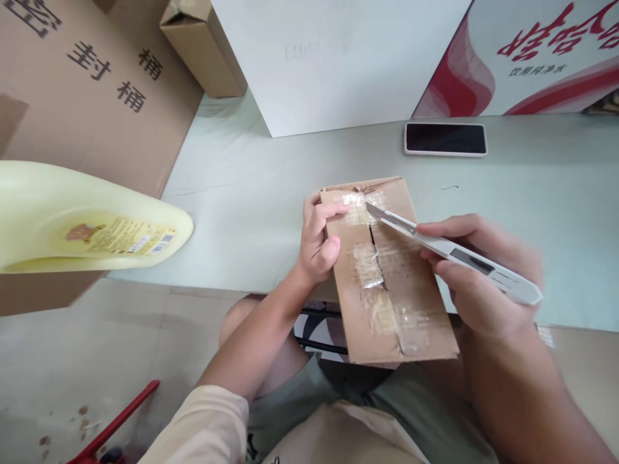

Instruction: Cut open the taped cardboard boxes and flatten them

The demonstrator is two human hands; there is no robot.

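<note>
A small brown cardboard box (353, 322) lies at the table's front edge, its near end jutting out over my lap. Several strips of clear tape (367, 265) cross the seam on its top. My left hand (320, 238) grips the box by its left side, with the index finger resting on top near the far end. In my right hand (488, 277) is a white utility knife (454, 251), its blade (374, 211) out. The blade tip meets or hovers just over the tape at the seam's far end; I cannot tell which.
A yellow bottle (97, 219) lies sideways at the left, before a large carton (120, 138). Behind stand a smaller carton (213, 51), a white box (338, 71) and a red-and-white box (522, 71). A phone (445, 139) rests on the pale table (242, 212).
</note>
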